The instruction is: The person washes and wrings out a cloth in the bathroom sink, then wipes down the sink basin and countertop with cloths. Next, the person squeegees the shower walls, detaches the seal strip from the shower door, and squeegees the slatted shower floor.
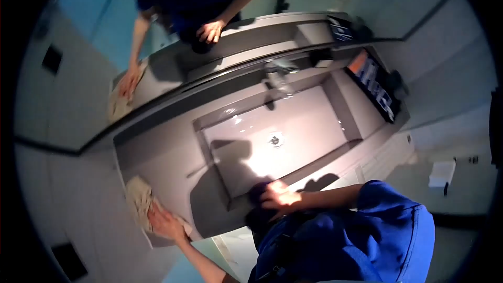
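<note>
At the left end of the grey washbasin counter [157,152], a beige cloth [140,194] lies bunched under my left hand [165,222]. My left fingers press the cloth against the counter near its corner. My right hand [280,198] is brightly lit, in front of my body by the basin's front edge. Its fingers curl over a dark, rounded thing [258,194] whose kind I cannot make out. The rectangular basin [304,120] has a round drain [275,139] in its floor, and a chrome tap [280,77] stands behind it.
A mirror [262,31] along the back reflects my body and both hands. On the counter's right end lies a dark tray with packets [374,84], beside a dark cup-like object [397,85]. A small dark box [321,58] stands right of the tap. White paper [441,173] hangs at the right.
</note>
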A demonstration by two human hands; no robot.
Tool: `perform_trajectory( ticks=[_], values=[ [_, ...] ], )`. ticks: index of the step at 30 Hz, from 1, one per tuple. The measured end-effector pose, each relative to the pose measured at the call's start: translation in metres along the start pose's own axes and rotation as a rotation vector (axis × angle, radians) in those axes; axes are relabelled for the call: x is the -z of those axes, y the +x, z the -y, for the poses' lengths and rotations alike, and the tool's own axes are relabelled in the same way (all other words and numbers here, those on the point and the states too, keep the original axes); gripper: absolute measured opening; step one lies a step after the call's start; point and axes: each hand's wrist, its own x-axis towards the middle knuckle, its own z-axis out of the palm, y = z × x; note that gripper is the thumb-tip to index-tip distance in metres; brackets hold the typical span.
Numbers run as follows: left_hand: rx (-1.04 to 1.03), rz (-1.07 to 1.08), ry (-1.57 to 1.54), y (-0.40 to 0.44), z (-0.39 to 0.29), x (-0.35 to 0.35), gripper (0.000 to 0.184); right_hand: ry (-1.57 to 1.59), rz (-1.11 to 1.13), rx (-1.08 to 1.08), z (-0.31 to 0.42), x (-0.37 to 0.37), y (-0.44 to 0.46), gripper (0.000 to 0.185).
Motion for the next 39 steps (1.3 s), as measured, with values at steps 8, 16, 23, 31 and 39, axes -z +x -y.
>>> perform_trajectory(
  ticks=[8,16,23,31,39],
  values=[
    [-0.17,-0.015,-0.439,-0.003,-0.174,0.049,0.025,0.02,-1.288,-1.269,-0.079,0.188,-0.169,0.043],
    [-0.522,0.394,-1.122,-0.028,-0.512,-0.036,0.024,-0.61,-0.719,-1.249,-0.243,0.21,-0.209,0.051],
    [-0.377,0.166,-0.783,0.052,-0.701,-0.096,0.099,-0.595,-0.757,-1.527,-0.163,0.204,-0.315,0.048],
    [-0.141,0.276,-0.939,0.028,-0.691,-0.076,0.079,-0.386,-1.114,-1.051,-0.24,0.243,-0.204,0.059],
    [-0.158,0.233,-0.946,-0.05,-0.549,-0.014,0.06,-0.299,-0.235,-0.746,-0.297,0.243,-0.033,0.047]
  ],
)
